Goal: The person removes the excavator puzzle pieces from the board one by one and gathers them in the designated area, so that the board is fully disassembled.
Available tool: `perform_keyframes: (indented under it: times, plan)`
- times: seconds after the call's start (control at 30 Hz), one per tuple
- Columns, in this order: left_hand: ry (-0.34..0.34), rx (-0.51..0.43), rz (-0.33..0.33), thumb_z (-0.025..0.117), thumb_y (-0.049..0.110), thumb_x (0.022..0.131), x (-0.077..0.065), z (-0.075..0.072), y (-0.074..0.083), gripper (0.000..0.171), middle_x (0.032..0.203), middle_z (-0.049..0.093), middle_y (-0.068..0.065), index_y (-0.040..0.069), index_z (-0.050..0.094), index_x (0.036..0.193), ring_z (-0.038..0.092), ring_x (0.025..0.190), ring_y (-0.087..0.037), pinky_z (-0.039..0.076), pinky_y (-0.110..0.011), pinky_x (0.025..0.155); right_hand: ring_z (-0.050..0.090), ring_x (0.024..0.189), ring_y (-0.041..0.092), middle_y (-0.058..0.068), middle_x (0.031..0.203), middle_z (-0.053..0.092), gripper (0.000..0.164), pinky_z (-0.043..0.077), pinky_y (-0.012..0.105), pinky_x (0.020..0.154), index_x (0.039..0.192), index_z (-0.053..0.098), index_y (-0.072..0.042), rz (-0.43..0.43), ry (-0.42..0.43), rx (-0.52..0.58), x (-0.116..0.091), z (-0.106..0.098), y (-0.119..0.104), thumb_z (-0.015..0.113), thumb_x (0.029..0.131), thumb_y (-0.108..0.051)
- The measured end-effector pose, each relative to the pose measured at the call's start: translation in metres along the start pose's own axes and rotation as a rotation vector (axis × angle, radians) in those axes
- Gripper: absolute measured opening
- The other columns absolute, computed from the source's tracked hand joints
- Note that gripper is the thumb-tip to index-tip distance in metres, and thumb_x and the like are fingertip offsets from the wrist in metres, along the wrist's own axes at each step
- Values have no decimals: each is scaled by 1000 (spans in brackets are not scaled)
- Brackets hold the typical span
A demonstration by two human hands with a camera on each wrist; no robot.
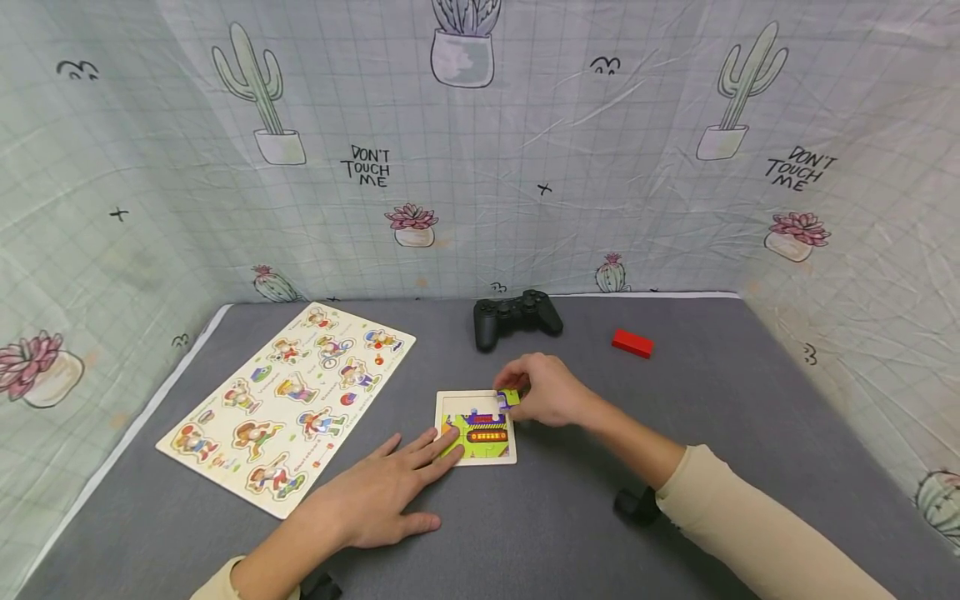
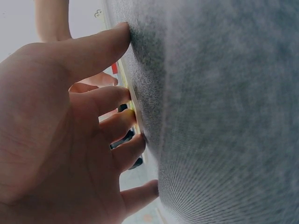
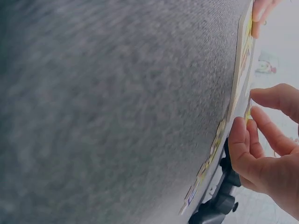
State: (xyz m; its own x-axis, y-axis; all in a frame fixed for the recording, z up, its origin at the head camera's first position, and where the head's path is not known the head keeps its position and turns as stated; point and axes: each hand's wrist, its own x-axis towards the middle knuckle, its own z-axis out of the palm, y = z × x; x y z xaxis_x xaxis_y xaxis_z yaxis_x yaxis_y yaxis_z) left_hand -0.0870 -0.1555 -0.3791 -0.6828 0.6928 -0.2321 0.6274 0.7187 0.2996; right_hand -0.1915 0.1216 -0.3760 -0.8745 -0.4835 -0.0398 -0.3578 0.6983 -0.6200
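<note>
A small square jigsaw board (image 1: pixel 475 462) with a pale wooden frame lies on the grey table. Green, yellow and purple pieces fill its lower part, and the upper part shows bare wood. My right hand (image 1: pixel 553 392) pinches a green and purple puzzle piece (image 1: pixel 507 399) between thumb and fingertips, over the board's upper right corner. In the right wrist view this piece (image 3: pixel 248 110) is seen edge-on, above the board. My left hand (image 1: pixel 386 492) lies spread with straight fingers, fingertips resting on the board's lower left. In the left wrist view the thumb touches the table.
Flat on the left lies a large puzzle board (image 1: pixel 258 408) with children figures. A black game controller (image 1: pixel 517 317) sits at the back, with a red block (image 1: pixel 632 343) to its right. Loose puzzle pieces (image 3: pixel 203 170) lie beside the small board in the right wrist view.
</note>
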Motion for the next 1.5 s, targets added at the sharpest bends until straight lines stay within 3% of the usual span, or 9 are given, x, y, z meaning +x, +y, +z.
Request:
perform_keyframes:
  times: [0.67, 1.5]
  plan:
    - [17, 0, 9, 68, 48, 99, -1, 0, 0, 82, 176, 17, 2, 20, 31, 166, 22, 161, -27, 25, -66, 124, 65, 103, 22, 2, 111, 74, 35, 56, 35, 86, 114, 79, -11, 95, -10, 155, -21, -24, 27, 82, 81, -1]
    - [12, 6, 11, 66, 49, 100, -2, 0, 0, 81, 176, 15, 2, 20, 30, 166, 22, 161, -28, 26, -65, 124, 64, 107, 27, 10, 118, 74, 36, 57, 33, 83, 117, 78, -7, 157, 33, 212, -49, -51, 72, 83, 83, 0]
